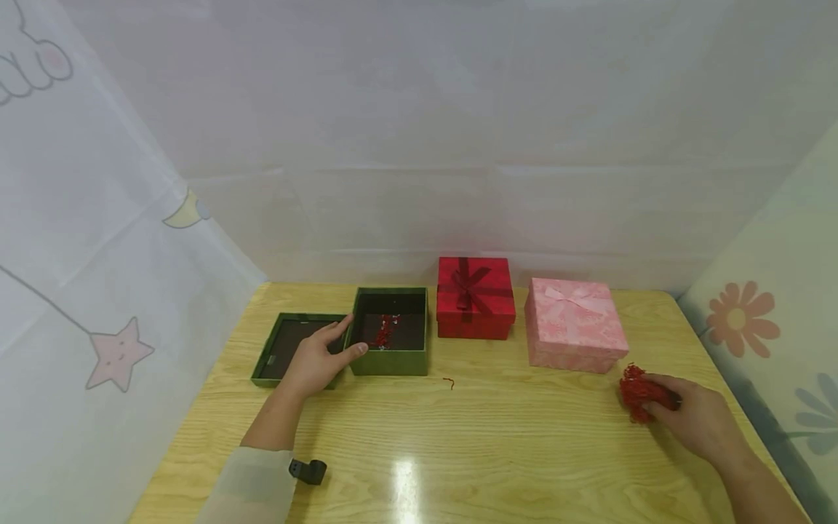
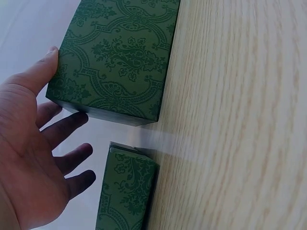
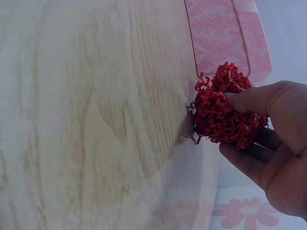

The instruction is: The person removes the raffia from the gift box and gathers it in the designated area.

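My right hand point(image 1: 697, 418) grips a wad of red crinkled paper shreds point(image 3: 225, 117), held near the table's right side, just in front of the pink box point(image 1: 576, 320). The thumb presses the wad from one side and the fingers from the other. My left hand point(image 1: 314, 367) touches the left front corner of the uncovered green box point(image 1: 393, 364). Its thumb rests at the box's rim, and its other fingers are spread along the left side. A few red shreds point(image 1: 385, 331) lie on the box's dark floor. The green lid point(image 1: 263, 381) lies upturned beneath my left hand.
A red gift box point(image 1: 476, 324) with a dark ribbon stands closed between the green box and the pink one. One loose red shred point(image 1: 449, 381) lies on the wooden table point(image 1: 511, 451). White printed cloth point(image 1: 419, 145) hangs behind and at both sides.
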